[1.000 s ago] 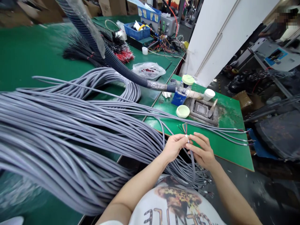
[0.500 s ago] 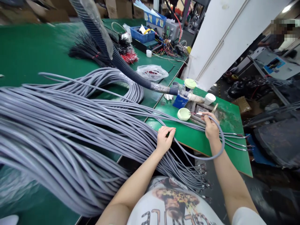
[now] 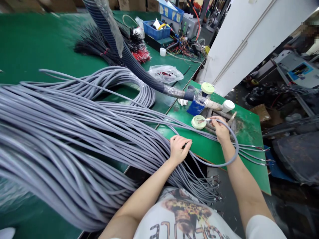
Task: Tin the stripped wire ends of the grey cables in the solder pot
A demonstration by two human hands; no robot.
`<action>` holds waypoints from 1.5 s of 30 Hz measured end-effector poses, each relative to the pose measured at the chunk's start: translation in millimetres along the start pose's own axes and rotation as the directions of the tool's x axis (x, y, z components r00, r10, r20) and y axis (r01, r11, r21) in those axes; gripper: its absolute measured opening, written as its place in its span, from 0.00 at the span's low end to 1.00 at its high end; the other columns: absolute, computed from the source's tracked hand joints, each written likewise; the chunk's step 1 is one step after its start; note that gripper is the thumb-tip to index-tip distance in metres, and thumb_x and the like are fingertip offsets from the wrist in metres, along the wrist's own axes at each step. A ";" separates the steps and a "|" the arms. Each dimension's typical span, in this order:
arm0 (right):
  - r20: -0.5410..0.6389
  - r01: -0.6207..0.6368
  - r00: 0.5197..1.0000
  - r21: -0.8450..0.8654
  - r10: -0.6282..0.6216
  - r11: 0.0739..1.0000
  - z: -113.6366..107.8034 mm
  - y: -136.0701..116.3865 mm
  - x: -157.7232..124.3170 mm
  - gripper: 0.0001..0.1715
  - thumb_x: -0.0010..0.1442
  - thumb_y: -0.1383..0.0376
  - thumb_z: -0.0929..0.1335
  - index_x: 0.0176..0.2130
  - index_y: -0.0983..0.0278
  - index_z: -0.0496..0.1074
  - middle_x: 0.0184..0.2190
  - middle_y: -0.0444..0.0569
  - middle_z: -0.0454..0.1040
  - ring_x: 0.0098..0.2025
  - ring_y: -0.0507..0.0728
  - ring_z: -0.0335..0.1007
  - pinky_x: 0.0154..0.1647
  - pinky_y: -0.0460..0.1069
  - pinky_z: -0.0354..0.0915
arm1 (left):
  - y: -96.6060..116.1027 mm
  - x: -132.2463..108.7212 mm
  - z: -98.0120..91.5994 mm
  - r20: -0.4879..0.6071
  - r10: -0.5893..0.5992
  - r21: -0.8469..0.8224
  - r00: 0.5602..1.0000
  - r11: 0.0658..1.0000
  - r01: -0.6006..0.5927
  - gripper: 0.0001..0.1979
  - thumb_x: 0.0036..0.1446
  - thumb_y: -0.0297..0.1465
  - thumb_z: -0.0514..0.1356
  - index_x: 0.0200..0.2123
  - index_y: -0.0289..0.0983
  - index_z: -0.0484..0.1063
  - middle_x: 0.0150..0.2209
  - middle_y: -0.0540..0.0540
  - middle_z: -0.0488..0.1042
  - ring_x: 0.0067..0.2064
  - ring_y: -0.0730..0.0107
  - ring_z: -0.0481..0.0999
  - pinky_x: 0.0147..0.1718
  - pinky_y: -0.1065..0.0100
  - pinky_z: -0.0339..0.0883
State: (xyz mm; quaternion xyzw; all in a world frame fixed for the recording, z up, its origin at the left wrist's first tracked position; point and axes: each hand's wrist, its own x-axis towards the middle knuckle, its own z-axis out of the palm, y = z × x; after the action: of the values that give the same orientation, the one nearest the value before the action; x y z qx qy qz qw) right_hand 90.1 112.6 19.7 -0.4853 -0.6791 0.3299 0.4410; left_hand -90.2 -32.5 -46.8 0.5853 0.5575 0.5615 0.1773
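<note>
My right hand (image 3: 219,129) is closed on the end of a grey cable (image 3: 233,154), whose stripped coloured wire tips rest in a round pale green dish (image 3: 198,122). The cable loops out to the right of my wrist and back toward my left hand (image 3: 179,148). That hand rests with curled fingers on the big bundle of grey cables (image 3: 74,132), pinching the same cable at the table edge. The bundle's stripped ends (image 3: 211,191) hang off the edge near my lap.
A ribbed dark hose (image 3: 129,59) runs down to a metal pot (image 3: 219,118) on a small green table (image 3: 249,166). A white cup (image 3: 228,106), a green-lidded jar (image 3: 207,89) and a blue block (image 3: 195,108) stand by it. Black and red wire bundles (image 3: 119,46) lie behind.
My hands were together at the cable's end a second ago. My right hand has since carried that end forward to the green dish, while my left dropped onto the bundle.
</note>
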 end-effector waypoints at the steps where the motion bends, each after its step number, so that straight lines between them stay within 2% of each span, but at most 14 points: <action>1: 0.003 0.000 1.000 -0.008 0.000 1.000 0.1 1.3 1.4 0.15 0.58 0.55 0.66 0.39 0.62 0.73 0.36 0.48 0.78 0.33 0.54 0.70 0.38 0.52 0.68 | -0.1 0.1 0.0 0.005 0.002 -0.002 1.000 1.000 -0.002 0.07 0.60 0.33 0.57 0.34 0.42 0.76 0.33 0.50 0.79 0.38 0.68 0.74 0.52 0.57 0.52; 14: 0.034 0.037 0.999 -0.079 -0.035 0.996 -3.2 2.5 5.4 0.13 0.60 0.57 0.65 0.39 0.63 0.73 0.37 0.48 0.78 0.35 0.55 0.71 0.40 0.52 0.68 | 1.0 0.3 -1.2 0.034 -0.012 -0.005 0.999 1.000 0.012 0.07 0.60 0.33 0.57 0.35 0.42 0.76 0.33 0.50 0.79 0.39 0.67 0.74 0.53 0.57 0.50; 18: -0.049 0.082 0.995 -0.128 -0.089 0.988 -21.6 -12.0 1.1 0.13 0.61 0.57 0.64 0.41 0.62 0.72 0.38 0.48 0.78 0.37 0.56 0.72 0.41 0.52 0.69 | 2.5 0.9 -2.2 0.029 -0.008 0.004 1.000 1.000 0.008 0.07 0.60 0.33 0.57 0.35 0.42 0.76 0.33 0.49 0.79 0.39 0.68 0.74 0.53 0.57 0.50; 22: -0.179 0.126 0.966 -0.296 -0.185 0.947 -50.1 -21.3 -1.5 0.13 0.61 0.59 0.64 0.40 0.62 0.73 0.37 0.48 0.77 0.36 0.56 0.72 0.40 0.51 0.67 | 2.2 1.2 -2.2 0.027 -0.005 0.013 1.000 1.000 0.005 0.06 0.59 0.33 0.58 0.35 0.42 0.76 0.34 0.50 0.79 0.39 0.68 0.74 0.53 0.57 0.51; 26: -0.232 0.130 0.940 -0.438 -0.252 0.889 -74.0 -5.4 2.6 0.13 0.61 0.60 0.63 0.38 0.63 0.74 0.35 0.48 0.77 0.37 0.57 0.71 0.42 0.52 0.65 | 1.1 0.8 -1.1 0.022 0.013 0.028 1.000 0.999 -0.014 0.06 0.59 0.33 0.58 0.34 0.42 0.76 0.33 0.50 0.79 0.39 0.67 0.75 0.53 0.57 0.51; 30: -0.266 0.098 0.934 -0.453 -0.239 0.886 -86.6 23.8 10.6 0.12 0.60 0.60 0.63 0.37 0.63 0.74 0.34 0.49 0.77 0.37 0.57 0.71 0.41 0.52 0.65 | 0.4 -0.1 0.2 0.019 0.013 0.029 1.000 0.999 -0.014 0.07 0.59 0.33 0.58 0.34 0.42 0.76 0.33 0.49 0.79 0.39 0.67 0.75 0.53 0.56 0.51; 35: -0.275 0.094 0.931 -0.453 -0.240 0.886 -89.4 45.0 17.9 0.12 0.59 0.62 0.63 0.36 0.64 0.74 0.34 0.48 0.77 0.36 0.57 0.71 0.40 0.51 0.65 | -0.2 -0.2 0.4 0.030 0.009 0.031 1.000 0.999 -0.010 0.07 0.59 0.33 0.58 0.34 0.42 0.76 0.33 0.49 0.80 0.39 0.66 0.75 0.53 0.57 0.51; 45: -0.257 0.087 0.938 -0.475 -0.232 0.875 -85.8 54.4 25.0 0.11 0.58 0.62 0.63 0.34 0.63 0.74 0.32 0.47 0.76 0.35 0.57 0.71 0.40 0.51 0.65 | -1.3 -1.1 1.6 0.039 0.002 0.045 0.999 0.999 -0.004 0.07 0.59 0.33 0.58 0.35 0.42 0.76 0.33 0.49 0.80 0.40 0.66 0.75 0.54 0.55 0.50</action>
State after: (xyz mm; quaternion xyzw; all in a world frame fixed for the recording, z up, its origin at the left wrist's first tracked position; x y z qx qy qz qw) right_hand 185.6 155.0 12.7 -0.5620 -0.6990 0.0438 0.4400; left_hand -89.2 -32.3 -48.9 0.6006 0.5656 0.5377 0.1741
